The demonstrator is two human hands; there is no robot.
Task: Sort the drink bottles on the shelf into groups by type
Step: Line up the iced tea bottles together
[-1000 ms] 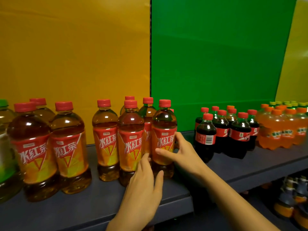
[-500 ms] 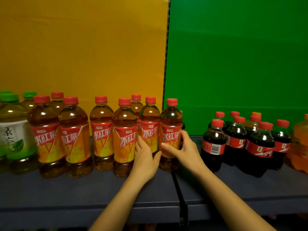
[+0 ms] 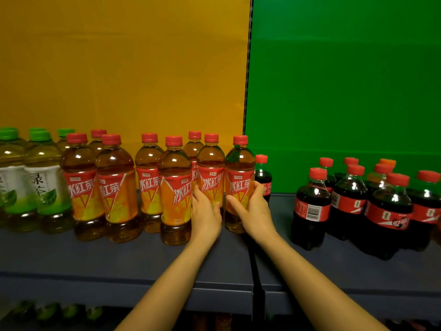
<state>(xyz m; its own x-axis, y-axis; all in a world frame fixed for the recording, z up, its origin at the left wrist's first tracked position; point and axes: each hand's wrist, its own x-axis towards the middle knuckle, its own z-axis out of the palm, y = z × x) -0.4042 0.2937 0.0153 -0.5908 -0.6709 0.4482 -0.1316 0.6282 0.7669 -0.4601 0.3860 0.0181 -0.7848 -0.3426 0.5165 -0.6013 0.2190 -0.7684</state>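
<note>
the right hand (image 3: 254, 206) is wrapped around the last red tea bottle (image 3: 239, 185), thumb in front and fingers round the far side. the left hand (image 3: 205, 211) is curled around the red tea bottle next to it (image 3: 211, 180), just left of the last one. both bottles stand up straight on the shelf (image 3: 119, 259) and touch each other.

a small cola bottle (image 3: 263, 177) stands behind and just right of the last red tea bottle. it looks like it is in the wrong place. the other cola bottles (image 3: 353, 204) are well to the right of it. the green tea bottles (image 3: 31, 185) are far to the left, past all the red tea.

to do this step well, i think the two bottles should slide left together, flat on the shelf, until they touch the rest of the red tea. hold low on the label so they do not tip. go slow, because full bottles packed close can knock each other over. watch the fingers near the small cola bottle so it does not get bumped. then it can go to the colas.
</note>
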